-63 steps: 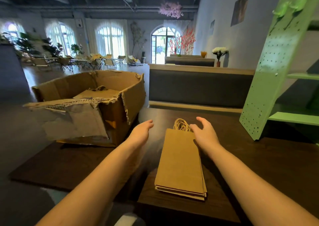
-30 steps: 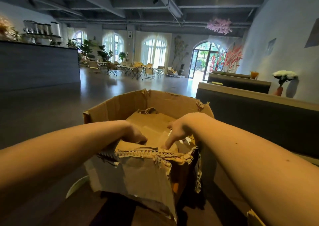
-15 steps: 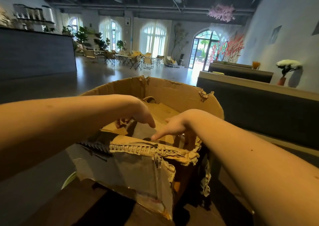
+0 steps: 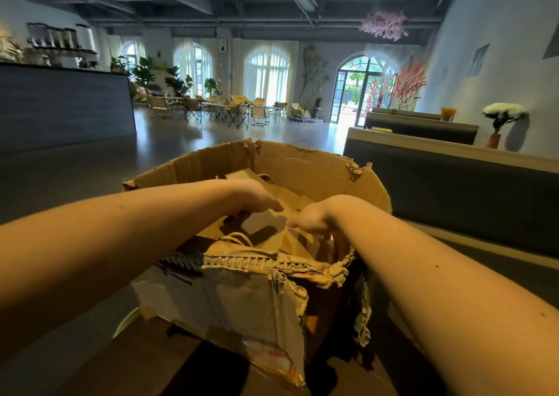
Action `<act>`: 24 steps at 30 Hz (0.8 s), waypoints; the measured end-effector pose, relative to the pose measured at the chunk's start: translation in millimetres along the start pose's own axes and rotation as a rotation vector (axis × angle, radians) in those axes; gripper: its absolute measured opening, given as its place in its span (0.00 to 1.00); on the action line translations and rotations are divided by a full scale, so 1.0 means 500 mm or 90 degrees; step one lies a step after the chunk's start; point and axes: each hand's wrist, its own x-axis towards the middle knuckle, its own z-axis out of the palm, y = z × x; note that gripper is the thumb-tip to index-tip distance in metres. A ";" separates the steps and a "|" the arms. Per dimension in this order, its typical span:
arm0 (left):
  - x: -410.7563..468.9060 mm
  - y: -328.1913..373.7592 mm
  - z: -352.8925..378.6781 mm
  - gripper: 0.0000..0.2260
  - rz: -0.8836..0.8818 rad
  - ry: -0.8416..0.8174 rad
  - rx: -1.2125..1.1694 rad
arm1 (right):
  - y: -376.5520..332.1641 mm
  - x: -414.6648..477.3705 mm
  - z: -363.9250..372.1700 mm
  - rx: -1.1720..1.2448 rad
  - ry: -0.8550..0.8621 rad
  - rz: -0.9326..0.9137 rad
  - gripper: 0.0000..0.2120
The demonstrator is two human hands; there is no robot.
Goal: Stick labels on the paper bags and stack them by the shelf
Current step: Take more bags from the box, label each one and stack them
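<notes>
Since they left the stack, left hand [image 4: 257,197] and right hand [image 4: 313,220] probe the box [image 4: 236,299], grips hidden

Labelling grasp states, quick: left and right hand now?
Left hand: in the cardboard box, fingers hidden; cannot tell.
Right hand: fingers curled among the paper bags; grip cannot be told.

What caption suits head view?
Left hand and right hand reach into torn brown cardboard box of brown paper bags.
</notes>
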 end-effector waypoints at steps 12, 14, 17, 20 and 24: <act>-0.065 0.122 0.002 0.21 0.052 -0.200 0.068 | 0.051 0.003 -0.030 -0.081 0.055 0.022 0.21; -0.064 0.130 0.010 0.18 0.052 -0.202 0.085 | 0.075 -0.006 -0.033 -0.123 0.010 0.014 0.28; -0.044 0.127 0.022 0.16 0.024 -0.230 0.094 | 0.090 0.000 -0.037 -0.113 0.036 -0.004 0.30; -0.036 0.136 0.041 0.13 0.010 -0.307 0.061 | 0.084 0.013 -0.046 -0.076 0.097 -0.036 0.18; -0.055 0.163 0.074 0.18 0.101 -0.285 0.117 | 0.084 0.022 -0.050 -0.069 0.098 -0.041 0.15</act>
